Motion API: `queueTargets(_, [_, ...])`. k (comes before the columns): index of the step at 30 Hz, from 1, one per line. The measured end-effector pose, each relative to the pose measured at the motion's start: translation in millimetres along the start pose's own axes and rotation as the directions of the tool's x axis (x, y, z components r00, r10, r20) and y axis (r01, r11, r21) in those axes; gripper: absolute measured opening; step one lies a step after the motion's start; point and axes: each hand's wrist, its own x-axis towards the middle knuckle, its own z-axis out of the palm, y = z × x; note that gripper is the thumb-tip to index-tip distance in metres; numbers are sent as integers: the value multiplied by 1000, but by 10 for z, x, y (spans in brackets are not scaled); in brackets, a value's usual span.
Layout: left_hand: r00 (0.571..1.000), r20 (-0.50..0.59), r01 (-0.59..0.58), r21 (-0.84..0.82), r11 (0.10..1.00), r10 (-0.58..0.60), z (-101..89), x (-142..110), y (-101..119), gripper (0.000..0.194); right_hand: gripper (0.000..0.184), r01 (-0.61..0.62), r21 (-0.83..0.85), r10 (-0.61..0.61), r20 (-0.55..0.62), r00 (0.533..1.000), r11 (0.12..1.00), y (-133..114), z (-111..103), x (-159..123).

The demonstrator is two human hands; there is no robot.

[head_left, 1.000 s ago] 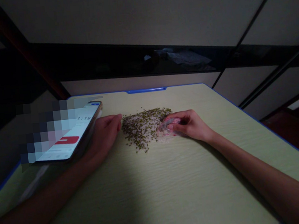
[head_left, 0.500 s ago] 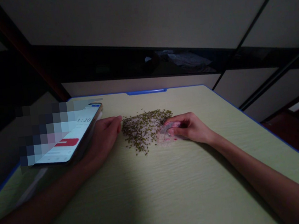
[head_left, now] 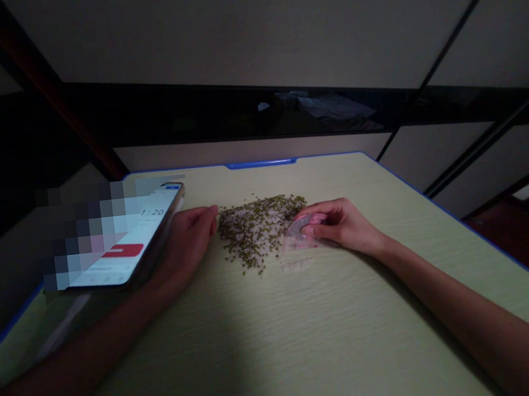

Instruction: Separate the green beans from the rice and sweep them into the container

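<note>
A loose heap of small green beans mixed with white grains (head_left: 260, 227) lies spread near the middle of the table. My right hand (head_left: 343, 224) is closed at the heap's right edge, pinching a clear plastic protractor (head_left: 292, 240) with a curved edge and pink markings. The protractor is tilted up, its curve facing the grains. On the other side, my left hand (head_left: 194, 227) rests on its side with curled fingers, thumb tip close to the heap's left edge. Whatever those fingers may hold is hidden.
A large phone (head_left: 132, 243) with a lit screen, partly blurred out, leans behind my left forearm. The pale table (head_left: 279, 335) has a blue rim. Beyond it stand light cabinet panels (head_left: 237, 31) with a dark open shelf (head_left: 218, 118).
The protractor has tipped more upright in my right hand, so more of its clear face shows. My left hand and the heap look unchanged. The view has shifted slightly.
</note>
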Motion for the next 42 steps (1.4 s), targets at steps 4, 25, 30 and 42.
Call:
queueTargets(4, [1000, -13, 4, 0, 1000, -4, 6, -4, 16, 35, 32, -14, -54, 11, -59, 998, 998, 19, 10, 10])
queueTargets(25, [1000, -4, 6, 27, 1000, -6, -11, -31, 40, 34, 34, -17, 17, 17, -6, 1000, 1000, -4, 115, 39])
queueTargets(30, [1000, -5, 6, 13, 1000, -6, -8, -36, 30, 34, 34, -10, 17, 10, -11, 1000, 1000, 22, 106, 34])
queueTargets(42, [1000, -14, 7, -13, 1000, -8, 8, -18, 0, 34, 25, -42, 46, 39, 70, 997, 998, -1, 71, -6])
